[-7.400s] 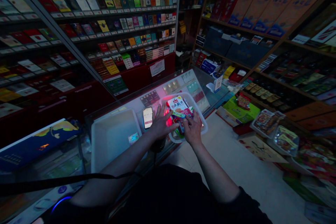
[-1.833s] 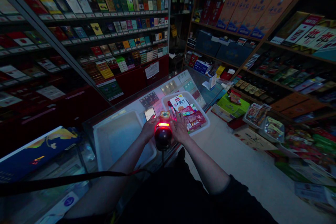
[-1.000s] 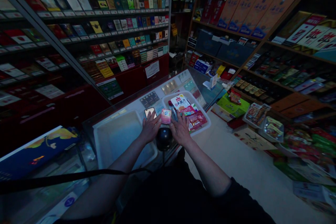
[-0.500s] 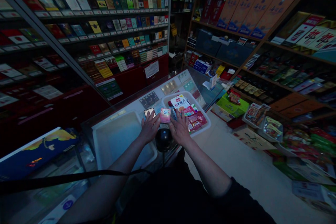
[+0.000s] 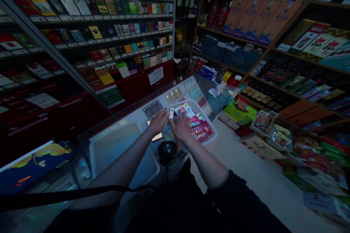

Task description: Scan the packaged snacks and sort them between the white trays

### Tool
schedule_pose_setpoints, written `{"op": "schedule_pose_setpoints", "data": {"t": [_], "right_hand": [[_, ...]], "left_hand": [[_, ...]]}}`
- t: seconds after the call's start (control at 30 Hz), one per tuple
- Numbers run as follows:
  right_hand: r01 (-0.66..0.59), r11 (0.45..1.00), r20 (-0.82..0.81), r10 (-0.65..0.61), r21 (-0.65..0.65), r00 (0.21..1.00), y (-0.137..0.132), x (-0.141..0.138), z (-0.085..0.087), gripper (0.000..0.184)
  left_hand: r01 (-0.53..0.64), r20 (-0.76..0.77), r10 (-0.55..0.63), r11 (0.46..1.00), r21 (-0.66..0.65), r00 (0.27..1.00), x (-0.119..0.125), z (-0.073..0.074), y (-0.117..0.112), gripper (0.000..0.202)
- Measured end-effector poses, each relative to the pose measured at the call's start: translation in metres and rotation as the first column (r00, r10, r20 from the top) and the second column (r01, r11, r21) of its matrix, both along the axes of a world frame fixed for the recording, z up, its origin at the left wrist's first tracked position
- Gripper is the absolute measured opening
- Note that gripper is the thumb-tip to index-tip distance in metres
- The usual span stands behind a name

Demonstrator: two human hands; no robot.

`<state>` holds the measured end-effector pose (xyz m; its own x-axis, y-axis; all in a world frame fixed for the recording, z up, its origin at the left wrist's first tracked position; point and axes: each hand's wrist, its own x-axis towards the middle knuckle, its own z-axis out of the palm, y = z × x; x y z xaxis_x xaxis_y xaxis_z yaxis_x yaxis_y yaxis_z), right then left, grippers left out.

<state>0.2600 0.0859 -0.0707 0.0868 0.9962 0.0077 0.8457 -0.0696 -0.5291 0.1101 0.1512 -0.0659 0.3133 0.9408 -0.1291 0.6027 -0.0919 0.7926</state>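
The pack (image 5: 171, 113) has moved up from the scanner (image 5: 167, 153) to the left rim of the bin (image 5: 215, 131), mid-frame, grasped between left hand (image 5: 158, 122) and right hand (image 5: 180, 127). The scanner sits by the near edge of the tabletop (image 5: 133, 114).

Phone (image 5: 158, 137) and pack (image 5: 171, 113) partly covered.
The left hand (image 5: 158, 122) crosses the phone; the right hand (image 5: 180, 125) overlaps the pack, its print too small to read. The left arm (image 5: 128, 158) covers part of the tray (image 5: 113, 140); the picture's edge cuts off the blue box (image 5: 31, 169).
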Motion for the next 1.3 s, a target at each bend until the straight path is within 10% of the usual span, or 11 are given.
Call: {"op": "schedule_pose_setpoints", "data": {"t": [0.23,0.57,0.93,1.3], "right_hand": [[0.012,1.000,-0.014,-0.012,-0.019,1.000,0.012,0.017,-0.003,0.058],[0.334,0.933,-0.127,-0.319,0.131,0.939,-0.025,0.086,-0.013,0.055],[0.503,0.848,-0.092,-0.495,0.169,0.864,-0.119,0.138,-0.040,0.054],[0.270,0.921,-0.114,-0.248,0.279,0.962,-0.110,0.161,-0.033,0.022]], "left_hand": [[0.091,0.228,-0.078,0.995,-0.048,0.971,0.019,-0.013,0.011,0.067],[-0.074,0.127,0.084,0.994,-0.082,0.988,0.002,-0.016,-0.003,0.057],[-0.079,0.292,0.100,0.993,-0.083,0.951,-0.025,0.022,-0.092,0.050],[-0.014,-0.132,0.063,0.938,0.346,0.989,0.008,0.032,-0.160,0.026]]}}
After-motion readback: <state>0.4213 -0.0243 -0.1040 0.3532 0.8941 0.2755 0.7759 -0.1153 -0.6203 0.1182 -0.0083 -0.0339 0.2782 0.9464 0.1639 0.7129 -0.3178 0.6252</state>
